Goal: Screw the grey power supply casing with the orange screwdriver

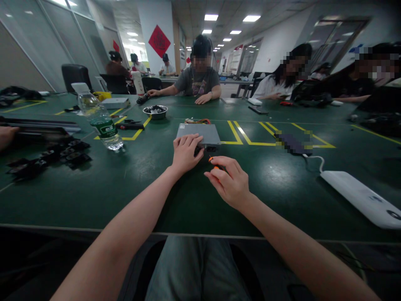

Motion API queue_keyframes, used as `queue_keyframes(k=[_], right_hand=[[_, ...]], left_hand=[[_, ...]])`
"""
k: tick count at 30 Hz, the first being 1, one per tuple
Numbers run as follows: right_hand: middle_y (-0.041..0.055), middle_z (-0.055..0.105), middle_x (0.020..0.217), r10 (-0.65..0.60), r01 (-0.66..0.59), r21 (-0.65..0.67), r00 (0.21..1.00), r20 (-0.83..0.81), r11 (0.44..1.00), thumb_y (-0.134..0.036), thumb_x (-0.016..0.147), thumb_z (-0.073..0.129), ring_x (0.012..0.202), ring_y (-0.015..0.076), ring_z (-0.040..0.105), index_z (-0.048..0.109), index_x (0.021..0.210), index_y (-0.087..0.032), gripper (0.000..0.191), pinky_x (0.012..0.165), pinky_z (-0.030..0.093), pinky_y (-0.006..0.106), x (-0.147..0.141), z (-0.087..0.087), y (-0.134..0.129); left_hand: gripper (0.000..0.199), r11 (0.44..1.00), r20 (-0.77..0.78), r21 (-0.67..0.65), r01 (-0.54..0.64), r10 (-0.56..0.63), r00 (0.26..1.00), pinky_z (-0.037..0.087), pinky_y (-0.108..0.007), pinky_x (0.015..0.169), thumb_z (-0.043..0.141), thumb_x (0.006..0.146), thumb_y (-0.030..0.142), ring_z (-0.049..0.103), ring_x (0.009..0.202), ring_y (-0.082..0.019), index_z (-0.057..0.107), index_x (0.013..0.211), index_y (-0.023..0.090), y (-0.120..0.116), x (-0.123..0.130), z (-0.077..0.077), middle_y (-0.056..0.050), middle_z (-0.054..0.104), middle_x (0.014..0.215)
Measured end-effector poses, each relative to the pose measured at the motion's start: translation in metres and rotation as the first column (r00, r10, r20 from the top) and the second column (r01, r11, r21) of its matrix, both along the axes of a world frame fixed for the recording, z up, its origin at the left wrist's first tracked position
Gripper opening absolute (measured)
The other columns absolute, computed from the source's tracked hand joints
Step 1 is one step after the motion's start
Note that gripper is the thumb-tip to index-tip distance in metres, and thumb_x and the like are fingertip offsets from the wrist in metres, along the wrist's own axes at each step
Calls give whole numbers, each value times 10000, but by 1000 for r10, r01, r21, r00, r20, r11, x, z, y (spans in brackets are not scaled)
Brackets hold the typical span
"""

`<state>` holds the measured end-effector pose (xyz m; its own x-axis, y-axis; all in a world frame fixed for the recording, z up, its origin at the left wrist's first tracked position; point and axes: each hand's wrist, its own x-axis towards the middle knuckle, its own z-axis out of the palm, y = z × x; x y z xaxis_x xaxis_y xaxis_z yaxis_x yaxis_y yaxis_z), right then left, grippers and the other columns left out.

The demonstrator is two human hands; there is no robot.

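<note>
A grey metal power supply unit (205, 133) lies flat on the green table, its colored wires at the far side and a power socket facing me. My left hand (187, 154) grips its near left corner, fingers over the top and thumb at the front face. Just in front of the unit, my right hand (230, 179) pinches a small orange and black screwdriver (216, 167). Its thin tip points toward the socket side, apparently short of touching. Most of the handle is hidden by my fingers.
Left of me stand a water bottle (105, 125) and a pile of black parts (53, 156). A metal bowl (155, 111) holds small pieces. At right, a phone (291, 143) is cabled to a white power bank (360, 196). A co-worker (198, 79) sits opposite.
</note>
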<state>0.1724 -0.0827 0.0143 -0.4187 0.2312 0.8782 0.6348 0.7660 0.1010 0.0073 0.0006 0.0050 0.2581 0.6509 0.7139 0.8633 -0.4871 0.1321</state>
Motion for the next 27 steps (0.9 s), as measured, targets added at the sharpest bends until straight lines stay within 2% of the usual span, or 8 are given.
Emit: queue_keyframes(k=[3, 6, 9, 13, 15, 20, 27], right_hand=[[79, 525, 1052, -7, 7, 4, 997, -80, 1000, -96, 805, 536, 954, 166, 558, 471, 1001, -229, 245, 699, 553, 290, 0, 0, 1], [91, 490, 1107, 42, -45, -18, 989, -145, 999, -40, 786, 493, 1044, 178, 529, 422, 1074, -231, 352, 760, 554, 332, 0, -1, 2], [83, 504, 1071, 0, 0, -1, 994, -107, 1000, -76, 783, 526, 1057, 206, 520, 432, 1033, -225, 306, 797, 532, 380, 1, 0, 3], [55, 566, 935, -92, 96, 56, 994, -61, 994, -127, 786, 585, 887, 189, 532, 459, 961, -224, 236, 749, 509, 361, 2, 3, 2], [56, 570, 945, -77, 82, 46, 993, -89, 996, -106, 805, 550, 863, 178, 535, 449, 1008, -231, 259, 730, 511, 344, 2, 3, 2], [74, 550, 1044, 8, -8, -2, 990, -142, 1000, -77, 813, 504, 963, 183, 551, 402, 1117, -242, 361, 783, 520, 356, 1, 2, 4], [69, 583, 980, -70, 71, 4, 996, -57, 997, -90, 803, 539, 897, 179, 573, 447, 1014, -230, 270, 744, 528, 326, 5, -1, 5]], left_hand=[[357, 1000, 0, -5, -1, 1, 1000, 261, -419, 970, 522, 847, 324, 465, 1162, -239, 525, 1196, 255, 0, 0, 0, -43, 565, 1264], [356, 1000, 0, -15, -2, 2, 1000, 259, -419, 974, 517, 849, 321, 463, 1166, -241, 525, 1198, 253, -1, 0, 0, -45, 560, 1269], [353, 1000, 4, -9, 4, -4, 1000, 259, -418, 975, 514, 850, 321, 466, 1162, -239, 528, 1196, 252, -1, 0, 0, -42, 561, 1266], [354, 1000, 12, -7, 10, -10, 1000, 261, -419, 976, 518, 845, 307, 464, 1163, -238, 528, 1194, 257, -2, 0, 0, -41, 561, 1264], [353, 1000, 13, -15, 9, -9, 1000, 262, -417, 975, 517, 844, 305, 462, 1166, -236, 528, 1194, 259, -2, 0, 1, -40, 560, 1266], [349, 999, 12, -32, 5, -5, 1000, 259, -418, 981, 513, 848, 316, 460, 1168, -236, 528, 1192, 261, -2, 0, 2, -39, 557, 1273], [352, 999, 6, -36, 0, 1, 1000, 254, -421, 988, 512, 850, 312, 455, 1175, -236, 526, 1198, 262, -2, 0, 2, -39, 557, 1272]])
